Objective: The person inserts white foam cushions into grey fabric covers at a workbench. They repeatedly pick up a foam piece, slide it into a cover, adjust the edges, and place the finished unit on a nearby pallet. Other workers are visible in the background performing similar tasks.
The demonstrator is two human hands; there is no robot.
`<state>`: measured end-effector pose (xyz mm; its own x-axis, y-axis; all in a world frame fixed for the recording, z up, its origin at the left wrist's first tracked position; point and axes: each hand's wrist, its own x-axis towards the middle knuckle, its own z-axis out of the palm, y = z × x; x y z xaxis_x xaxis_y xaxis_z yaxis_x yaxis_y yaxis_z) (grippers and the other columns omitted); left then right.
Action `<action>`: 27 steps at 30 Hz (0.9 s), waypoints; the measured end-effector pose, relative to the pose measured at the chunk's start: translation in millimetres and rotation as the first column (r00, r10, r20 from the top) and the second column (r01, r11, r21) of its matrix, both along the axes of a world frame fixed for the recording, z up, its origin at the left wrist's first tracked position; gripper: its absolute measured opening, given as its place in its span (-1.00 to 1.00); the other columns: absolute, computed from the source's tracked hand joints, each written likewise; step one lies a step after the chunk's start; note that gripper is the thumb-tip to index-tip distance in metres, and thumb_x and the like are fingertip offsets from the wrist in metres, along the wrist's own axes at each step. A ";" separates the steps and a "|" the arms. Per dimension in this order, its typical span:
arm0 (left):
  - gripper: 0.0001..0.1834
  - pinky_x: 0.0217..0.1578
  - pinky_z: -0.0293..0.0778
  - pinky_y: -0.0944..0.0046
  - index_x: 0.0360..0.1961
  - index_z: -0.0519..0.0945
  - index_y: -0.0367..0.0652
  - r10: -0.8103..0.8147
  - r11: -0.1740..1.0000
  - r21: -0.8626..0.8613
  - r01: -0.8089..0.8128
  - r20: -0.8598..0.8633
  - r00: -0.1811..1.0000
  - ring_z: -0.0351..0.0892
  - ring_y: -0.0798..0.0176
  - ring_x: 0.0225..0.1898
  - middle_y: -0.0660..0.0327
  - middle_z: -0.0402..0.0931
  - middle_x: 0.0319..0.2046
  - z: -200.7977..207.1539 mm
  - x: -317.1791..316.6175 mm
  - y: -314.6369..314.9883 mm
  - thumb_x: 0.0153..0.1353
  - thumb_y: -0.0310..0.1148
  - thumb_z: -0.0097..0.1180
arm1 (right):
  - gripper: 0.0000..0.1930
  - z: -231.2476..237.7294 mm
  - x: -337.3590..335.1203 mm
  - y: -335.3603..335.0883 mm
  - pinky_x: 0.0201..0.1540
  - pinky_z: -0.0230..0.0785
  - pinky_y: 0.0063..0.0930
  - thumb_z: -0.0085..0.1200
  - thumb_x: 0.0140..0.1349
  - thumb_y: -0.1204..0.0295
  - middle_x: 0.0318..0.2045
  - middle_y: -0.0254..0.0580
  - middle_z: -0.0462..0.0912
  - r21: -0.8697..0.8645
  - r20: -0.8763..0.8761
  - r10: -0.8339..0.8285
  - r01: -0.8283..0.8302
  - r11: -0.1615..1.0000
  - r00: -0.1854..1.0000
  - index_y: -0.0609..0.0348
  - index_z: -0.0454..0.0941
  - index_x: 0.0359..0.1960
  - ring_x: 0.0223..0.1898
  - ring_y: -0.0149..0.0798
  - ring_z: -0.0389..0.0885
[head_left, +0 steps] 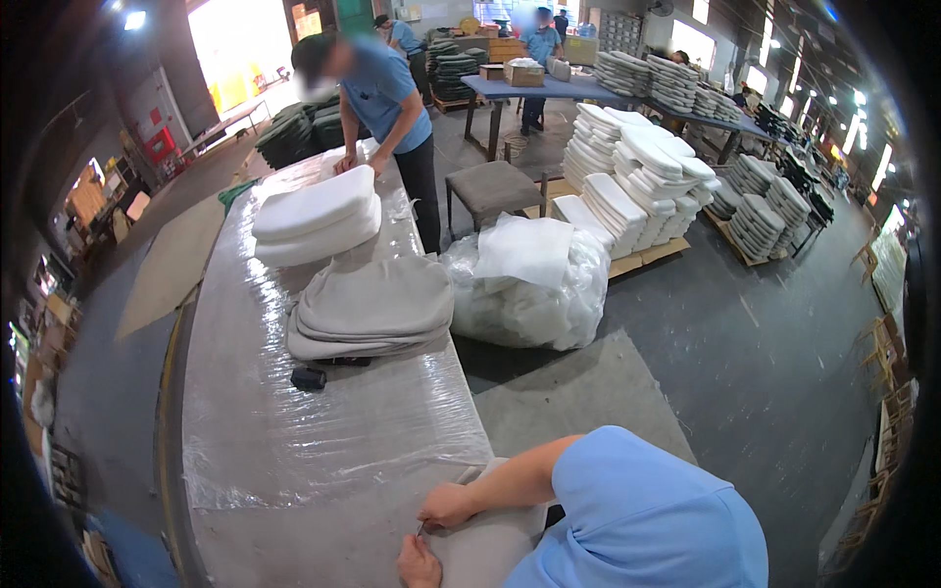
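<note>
At the near end of the table, a grey fabric cover lies partly under my right forearm. My right hand is closed at its left edge, thumb and fingers pinched together. Just below and to the left, my left hand is closed too, cut off by the picture's lower rim. The two hands almost meet, and a small dark bit shows between their fingertips, too small to name. Farther up the table rests a stack of grey cushion covers, with a small black object beside it.
Plastic film covers the table. White foam cushions are stacked at its far end, where a co-worker leans over. To the right stand a bulging plastic bag, a grey stool and tall foam piles.
</note>
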<state>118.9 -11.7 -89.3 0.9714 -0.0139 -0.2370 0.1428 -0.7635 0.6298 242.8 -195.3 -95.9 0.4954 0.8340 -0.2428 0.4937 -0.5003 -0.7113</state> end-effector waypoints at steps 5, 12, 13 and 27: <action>-0.63 -0.06 0.51 -0.21 0.02 0.59 -0.16 0.186 0.970 0.176 -0.170 -0.081 0.979 0.62 -0.37 -0.07 -0.20 0.64 -0.20 -8.7 -2.9 -3.9 0.51 -0.09 0.00 | -0.74 3.6 -9.6 3.2 -0.19 0.50 0.13 0.10 0.38 0.16 -0.28 0.01 0.69 0.059 0.059 -0.010 0.006 0.998 0.998 0.10 0.54 -0.21 -0.18 0.24 0.68; -0.66 0.01 0.52 -0.22 0.06 0.55 -0.10 0.094 0.985 0.162 -0.062 -0.197 0.976 0.62 -0.31 0.00 -0.14 0.63 0.02 1.3 14.0 3.9 0.51 -0.09 -0.02 | -0.72 7.9 -2.2 5.3 -0.03 0.48 0.12 0.16 0.34 0.19 -0.13 0.02 0.66 -0.002 0.191 -0.025 0.026 1.000 0.981 0.05 0.57 -0.06 0.02 0.16 0.66; -0.61 0.03 0.51 -0.22 0.09 0.57 -0.15 0.037 0.984 0.177 -0.016 -0.114 0.993 0.60 -0.34 0.03 -0.17 0.63 0.03 9.7 16.9 9.8 0.52 -0.07 -0.03 | -0.70 10.3 -1.5 4.9 0.04 0.47 0.13 0.17 0.33 0.21 -0.09 0.04 0.67 -0.014 0.254 -0.032 0.037 0.999 0.967 0.05 0.58 0.00 0.08 0.15 0.65; -0.50 0.06 0.51 -0.07 0.02 0.69 -0.29 -0.281 0.819 -0.573 0.021 -0.369 0.886 0.65 -0.25 0.07 -0.21 0.69 -0.03 95.9 -48.2 -32.5 0.47 -0.02 0.04 | -0.23 94.9 -67.7 -48.6 0.35 0.16 0.43 -0.27 0.53 -0.19 0.48 0.04 0.33 -0.288 -0.241 0.434 -0.490 0.823 0.868 0.20 0.27 0.49 0.47 0.12 0.31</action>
<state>70.7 -44.2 6.6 0.7505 -0.4025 -0.5241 0.4025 -0.3505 0.8457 175.1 -243.9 -1.0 0.0034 0.8115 -0.5844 0.6221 -0.4592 -0.6341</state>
